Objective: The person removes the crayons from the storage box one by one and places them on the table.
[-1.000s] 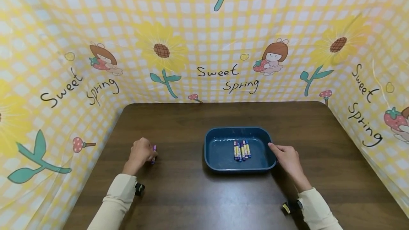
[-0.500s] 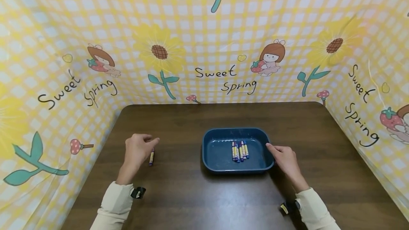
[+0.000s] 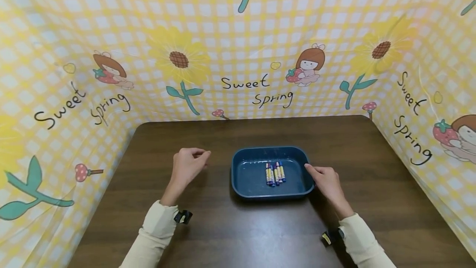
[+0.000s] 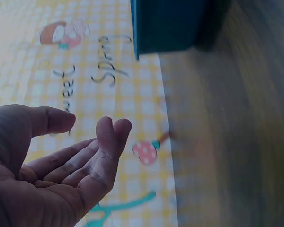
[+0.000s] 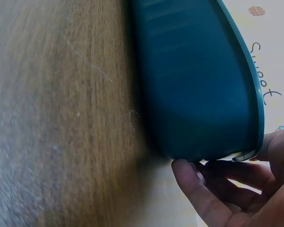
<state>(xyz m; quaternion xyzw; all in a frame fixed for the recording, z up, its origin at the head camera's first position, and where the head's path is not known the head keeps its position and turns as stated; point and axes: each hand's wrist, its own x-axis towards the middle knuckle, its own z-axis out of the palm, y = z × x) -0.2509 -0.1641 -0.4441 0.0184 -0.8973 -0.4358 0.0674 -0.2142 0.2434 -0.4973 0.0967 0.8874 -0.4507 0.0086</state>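
Note:
A blue tray [image 3: 238, 189] stands on the table right of centre in the head view. Several crayons [image 3: 275, 175] in yellow-and-purple wrappers lie side by side on its floor. My right hand [image 3: 327, 183] holds the tray's right end, thumb on the rim and fingers against the outer wall, as the right wrist view shows. Left of the tray, my left hand [image 3: 187, 166] hovers above the table with relaxed, bent fingers. In the left wrist view its thumb and fingertips [image 4: 120, 125] are apart with nothing between them. The loose crayon seen earlier on the left is not visible now.
The dark wooden table [image 3: 223, 230] extends around the tray. A yellow checked cloth [image 3: 208, 24] hangs along its back and both sides. A black strap device [image 3: 183, 217] sits on the left wrist, another [image 3: 331, 237] on the right.
My left hand has let go of a crayon on the table's left, lifted, and moved right toward the tray. My right hand keeps its grip on the tray. The head view shifts slightly.

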